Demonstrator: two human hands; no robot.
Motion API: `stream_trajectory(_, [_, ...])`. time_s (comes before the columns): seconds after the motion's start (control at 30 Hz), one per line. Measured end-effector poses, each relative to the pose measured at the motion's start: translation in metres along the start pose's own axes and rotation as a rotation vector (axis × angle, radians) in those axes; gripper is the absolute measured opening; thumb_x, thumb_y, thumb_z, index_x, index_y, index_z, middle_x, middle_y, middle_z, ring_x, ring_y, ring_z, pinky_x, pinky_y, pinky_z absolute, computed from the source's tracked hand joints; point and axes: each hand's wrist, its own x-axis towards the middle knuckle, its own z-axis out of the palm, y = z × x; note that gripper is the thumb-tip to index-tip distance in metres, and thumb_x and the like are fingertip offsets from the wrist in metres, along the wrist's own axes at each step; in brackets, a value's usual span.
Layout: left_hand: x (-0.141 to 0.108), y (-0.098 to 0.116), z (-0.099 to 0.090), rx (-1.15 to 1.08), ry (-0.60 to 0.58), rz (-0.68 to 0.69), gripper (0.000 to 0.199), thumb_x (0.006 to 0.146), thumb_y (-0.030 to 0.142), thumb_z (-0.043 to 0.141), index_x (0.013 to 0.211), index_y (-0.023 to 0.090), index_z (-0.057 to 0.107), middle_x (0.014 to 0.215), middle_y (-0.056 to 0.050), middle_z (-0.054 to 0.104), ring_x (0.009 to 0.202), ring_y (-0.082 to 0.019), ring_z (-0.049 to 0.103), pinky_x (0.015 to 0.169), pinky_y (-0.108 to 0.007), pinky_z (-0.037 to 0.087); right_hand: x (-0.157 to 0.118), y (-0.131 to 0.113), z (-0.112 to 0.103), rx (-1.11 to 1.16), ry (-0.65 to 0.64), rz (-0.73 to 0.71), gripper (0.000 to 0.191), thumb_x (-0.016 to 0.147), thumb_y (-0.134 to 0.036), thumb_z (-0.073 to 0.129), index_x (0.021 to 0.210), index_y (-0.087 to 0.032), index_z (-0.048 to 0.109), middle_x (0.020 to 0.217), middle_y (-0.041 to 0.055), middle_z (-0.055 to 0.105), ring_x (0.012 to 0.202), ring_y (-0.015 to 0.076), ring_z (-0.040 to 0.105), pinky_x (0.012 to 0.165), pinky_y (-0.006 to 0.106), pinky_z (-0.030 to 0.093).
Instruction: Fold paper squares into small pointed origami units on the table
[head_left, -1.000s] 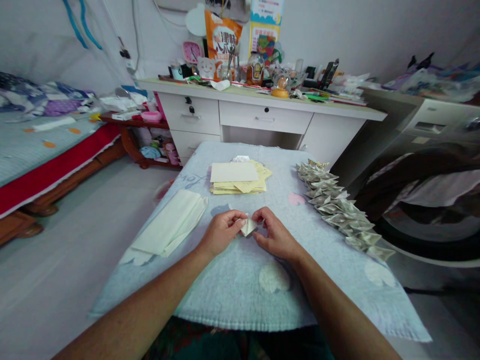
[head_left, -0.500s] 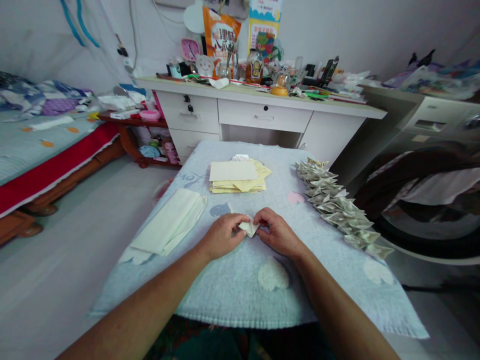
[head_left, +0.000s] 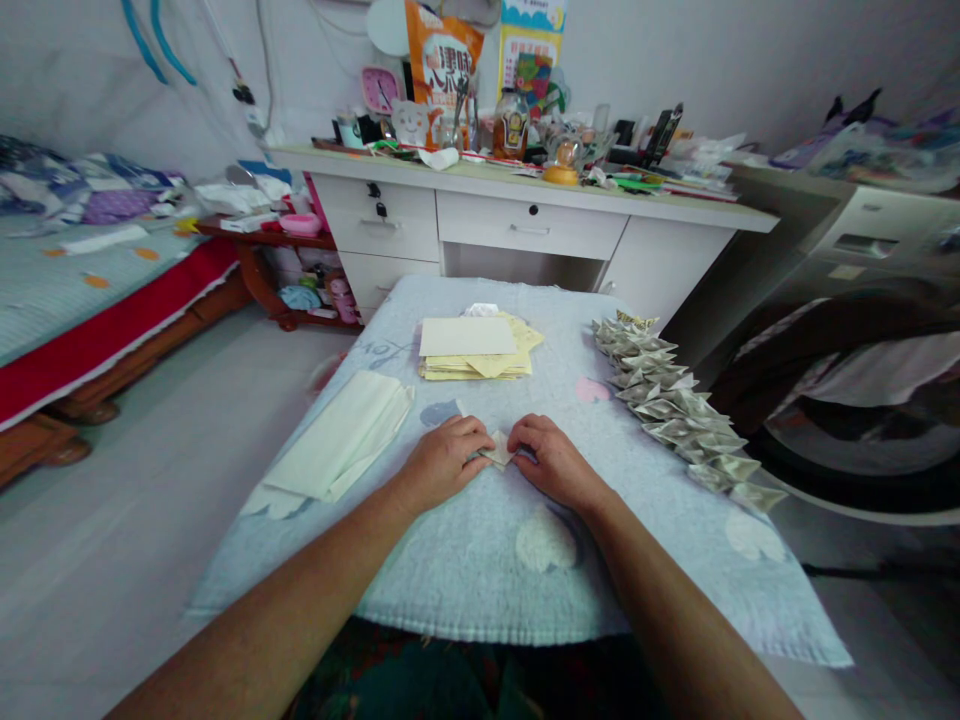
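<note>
A small folded piece of paper [head_left: 499, 450] lies between my hands, low over the cloth-covered table [head_left: 465, 590]. My left hand [head_left: 448, 459] pinches its left corner between thumb and fingers. On the opposite side my right hand [head_left: 551, 458] has its fingertips closed on the right corner. The fingers cover both ends of the paper, so only its pale middle shows. Beyond my hands sits a stack of cream and yellow paper sheets [head_left: 469, 338]. Several pointed folded-paper pieces [head_left: 671, 400] stand in a long row to the right.
Folded pale sheets [head_left: 337, 435] lie on the table's left side. Behind the table stands a white desk [head_left: 525, 235] with a cluttered top. A washing machine [head_left: 855, 350] is at the right, and a bed [head_left: 97, 270] at the left.
The folded paper looks flatter and lower between my fingers than before. My left fingers have shifted slightly over its left side; my right hand has barely moved.
</note>
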Motion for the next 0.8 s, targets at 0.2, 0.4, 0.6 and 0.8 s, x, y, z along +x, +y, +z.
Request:
stream_trajectory(0.2, [-0.0003,-0.0040,0.0014,-0.003,-0.016,0.025,0.017,0.082,0.019,0.063,0.098,0.020,0.069,0.094,-0.005,0.063,0.094,-0.020,0.055,0.084,-0.032,0.044,-0.0009,0.0015,0.0001,-0.051,-0.003,-0.001,0.024,0.073,0.001,0.059,0.087,-0.017,0.067,0.089,0.0060,0.061,0.089,0.0186,0.053,0.082,0.033,0.041])
stream_trajectory(0.4, [-0.0002,-0.0065,0.0037,-0.008,0.019,0.043,0.015,0.086,0.021,0.058,0.094,0.020,0.070,0.092,-0.005,0.064,0.091,-0.019,0.055,0.083,-0.032,0.045,0.0009,0.0025,-0.0007,-0.029,-0.023,-0.042,0.019,0.080,-0.005,0.060,0.085,-0.020,0.071,0.085,0.0051,0.063,0.085,0.0176,0.055,0.080,0.032,0.041])
stream_trajectory(0.6, [0.0010,-0.0021,0.0045,0.005,0.035,0.019,0.017,0.089,0.021,0.052,0.090,0.019,0.069,0.088,-0.005,0.063,0.087,-0.018,0.056,0.079,-0.030,0.045,0.0021,0.0017,-0.0012,-0.028,-0.016,-0.034,0.019,0.083,-0.007,0.057,0.083,-0.020,0.071,0.083,0.0046,0.064,0.083,0.0173,0.055,0.078,0.032,0.041])
stream_trajectory(0.8, [0.0011,0.0034,0.0046,0.052,0.031,-0.053,0.018,0.082,0.014,0.055,0.096,0.020,0.066,0.089,-0.005,0.062,0.089,-0.019,0.057,0.079,-0.031,0.046,0.0036,0.0015,0.0016,-0.047,-0.012,-0.018,0.019,0.084,-0.005,0.055,0.083,-0.019,0.068,0.081,0.0045,0.062,0.083,0.0173,0.054,0.077,0.031,0.040])
